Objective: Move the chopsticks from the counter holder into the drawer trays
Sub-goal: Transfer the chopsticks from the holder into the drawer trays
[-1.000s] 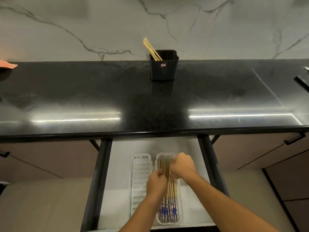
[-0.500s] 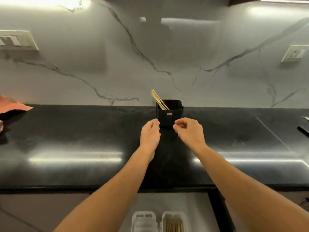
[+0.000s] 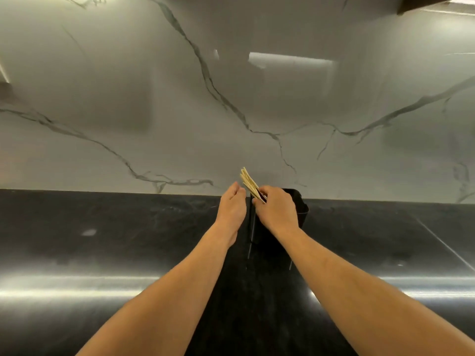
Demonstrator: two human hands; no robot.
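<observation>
A black square holder (image 3: pixel 300 209) stands at the back of the black counter (image 3: pixel 128 242), against the marble wall. Several pale wooden chopsticks (image 3: pixel 248 182) lean out of it to the upper left. My right hand (image 3: pixel 276 210) is over the holder's left side, its fingers closed around the chopsticks just above the rim. My left hand (image 3: pixel 231 205) is just left of the holder, fingers loosely curled and close to the chopsticks, holding nothing. The drawer and its trays are out of view.
The glossy counter stretches left and right of the holder. The white marble backsplash (image 3: pixel 231 98) rises directly behind it. A dark cabinet corner (image 3: pixel 424 3) shows at the top right.
Both hands left the drawer tray, rose over the counter and reached the holder. My right hand has closed on the chopsticks. The view tilted up, so the drawer dropped out of sight.
</observation>
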